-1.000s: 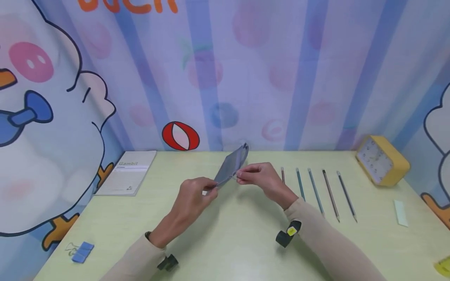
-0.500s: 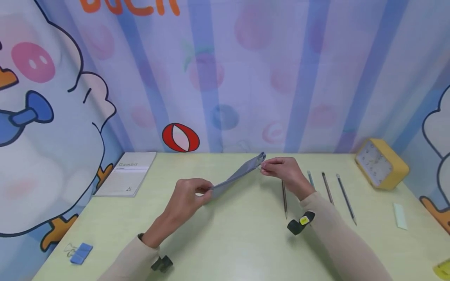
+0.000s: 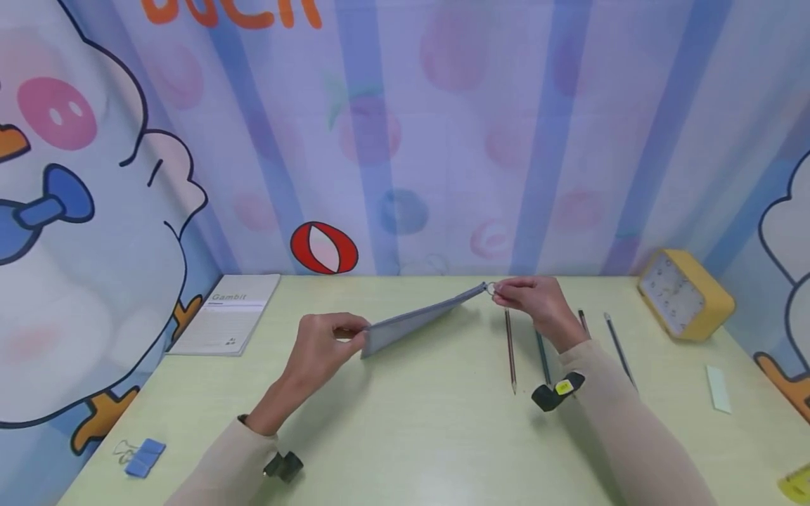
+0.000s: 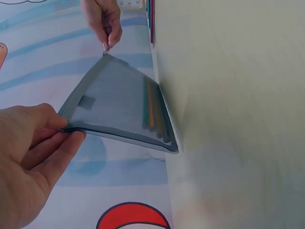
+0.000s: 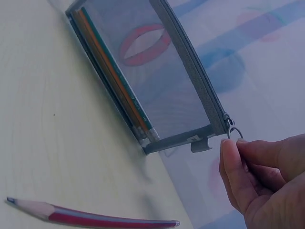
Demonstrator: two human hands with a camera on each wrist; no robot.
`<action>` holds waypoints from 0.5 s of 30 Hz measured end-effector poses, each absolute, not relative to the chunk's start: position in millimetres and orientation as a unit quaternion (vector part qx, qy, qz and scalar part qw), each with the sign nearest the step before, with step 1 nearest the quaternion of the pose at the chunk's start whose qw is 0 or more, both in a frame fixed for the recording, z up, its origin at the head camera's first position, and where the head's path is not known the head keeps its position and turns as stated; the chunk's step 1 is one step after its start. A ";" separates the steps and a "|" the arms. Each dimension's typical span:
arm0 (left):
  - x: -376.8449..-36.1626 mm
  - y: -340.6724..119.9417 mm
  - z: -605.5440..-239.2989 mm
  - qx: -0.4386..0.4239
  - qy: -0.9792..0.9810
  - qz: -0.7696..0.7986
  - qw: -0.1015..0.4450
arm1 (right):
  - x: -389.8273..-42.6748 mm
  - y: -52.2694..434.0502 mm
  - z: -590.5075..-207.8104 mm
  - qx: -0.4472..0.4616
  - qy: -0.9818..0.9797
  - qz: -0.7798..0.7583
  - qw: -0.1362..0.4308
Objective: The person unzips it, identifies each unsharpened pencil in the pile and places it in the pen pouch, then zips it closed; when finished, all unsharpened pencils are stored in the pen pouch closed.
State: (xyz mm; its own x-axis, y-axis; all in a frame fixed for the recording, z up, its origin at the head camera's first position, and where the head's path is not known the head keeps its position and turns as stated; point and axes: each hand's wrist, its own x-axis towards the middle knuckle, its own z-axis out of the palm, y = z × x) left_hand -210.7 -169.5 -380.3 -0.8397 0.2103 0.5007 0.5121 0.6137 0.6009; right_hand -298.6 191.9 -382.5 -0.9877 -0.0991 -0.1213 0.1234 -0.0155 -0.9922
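Change: your right hand (image 3: 534, 302) has drawn the zipper ring (image 3: 491, 287) rightward; the mesh pencil pouch (image 3: 420, 320) lies flatter.
Right hand: fingers pinch the ring at the pouch's 2 o'clock end.
Left hand (image 3: 323, 346): grips the 8 o'clock end.

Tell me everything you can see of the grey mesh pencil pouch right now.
The pencil pouch is a flat, see-through grey mesh bag with a grey zipper along its top edge. It stands on its long bottom edge on the table, stretched between both hands. The left hand pinches one end; the right hand pinches the metal ring pull at the other end, where the zipper looks run to its end. A few pencils, orange and green among them, lie inside along the bottom.
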 end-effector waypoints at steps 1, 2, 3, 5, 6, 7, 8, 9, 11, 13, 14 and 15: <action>-212.7 -171.0 -380.2 -0.203 -0.877 -0.389 0.197 | -297.6 192.1 -381.7 0.008 0.701 -0.709 0.078; -214.9 -172.8 -380.3 -0.199 -0.877 -0.389 0.202 | -296.2 191.6 -380.9 0.007 0.706 -0.704 0.078; -217.7 -174.8 -380.8 -0.194 -0.876 -0.390 0.206 | -294.3 191.0 -379.8 0.004 0.712 -0.698 0.078; -223.9 -179.1 -381.7 -0.183 -0.877 -0.388 0.216 | -289.7 189.8 -378.0 -0.001 0.730 -0.678 0.080; -227.4 -181.3 -382.2 -0.177 -0.878 -0.388 0.219 | -286.8 189.1 -376.9 -0.004 0.741 -0.667 0.080; -231.2 -183.4 -383.0 -0.172 -0.879 -0.386 0.221 | -283.8 188.7 -375.9 -0.009 0.752 -0.654 0.081; -235.2 -185.4 -383.9 -0.170 -0.881 -0.384 0.220 | -280.4 188.2 -374.8 -0.013 0.763 -0.642 0.082; -239.1 -187.3 -384.9 -0.167 -0.884 -0.381 0.216 | -276.9 188.2 -373.8 -0.015 0.773 -0.629 0.083; -246.6 -190.5 -387.0 -0.166 -0.893 -0.369 0.200 | -269.6 188.2 -372.2 -0.020 0.791 -0.606 0.086; -252.2 -193.7 -389.7 -0.167 -0.905 -0.351 0.173 | -262.6 188.2 -372.1 -0.024 0.807 -0.583 0.096; -254.1 -195.3 -391.1 -0.172 -0.912 -0.337 0.158 | -259.0 188.0 -372.8 -0.026 0.812 -0.574 0.102; -255.4 -196.9 -392.5 -0.180 -0.920 -0.319 0.140 | -256.0 187.7 -374.3 -0.029 0.816 -0.567 0.108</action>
State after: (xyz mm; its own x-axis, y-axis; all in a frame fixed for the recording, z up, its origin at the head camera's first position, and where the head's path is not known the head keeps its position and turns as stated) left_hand -255.4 -196.9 -392.5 -0.8957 0.2419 0.3730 0.4210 0.7313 0.5366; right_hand -256.0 187.7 -374.3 -0.9749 -0.1702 -0.1433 0.0748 0.3560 -0.9315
